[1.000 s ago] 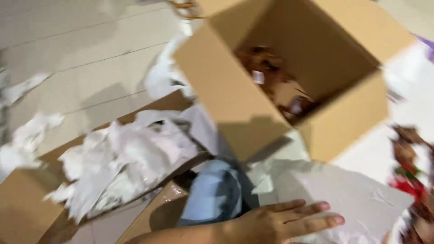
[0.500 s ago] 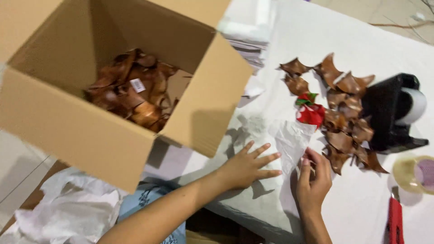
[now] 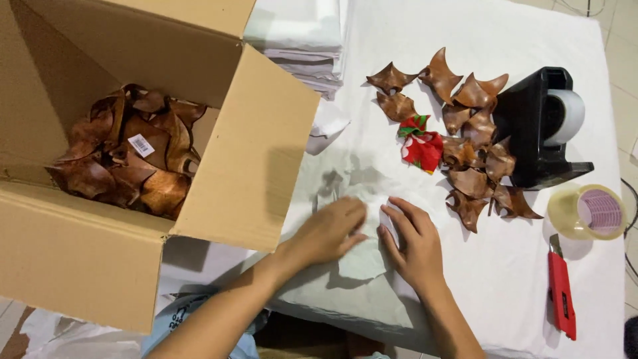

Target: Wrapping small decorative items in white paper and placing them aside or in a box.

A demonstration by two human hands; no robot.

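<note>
My left hand (image 3: 329,233) lies flat on a crumpled sheet of white paper (image 3: 362,256) on the white-covered table (image 3: 505,279). My right hand (image 3: 412,242) rests on the same sheet just to the right, fingers bent over its edge. Beyond the hands lies a scatter of brown wooden leaf-shaped dishes (image 3: 468,133), with a red and green cloth bow (image 3: 420,146) among them. An open cardboard box (image 3: 252,153) at the left holds more brown dishes (image 3: 126,166).
A black tape dispenser (image 3: 538,126) stands at the right. A roll of clear tape (image 3: 588,213) and a red utility knife (image 3: 561,292) lie near the table's right edge. A stack of white paper (image 3: 299,40) sits at the back. Crumpled paper lies on the floor (image 3: 60,339).
The view has swung from the floor and box to the table. Both hands have come together and now press on the white sheet.
</note>
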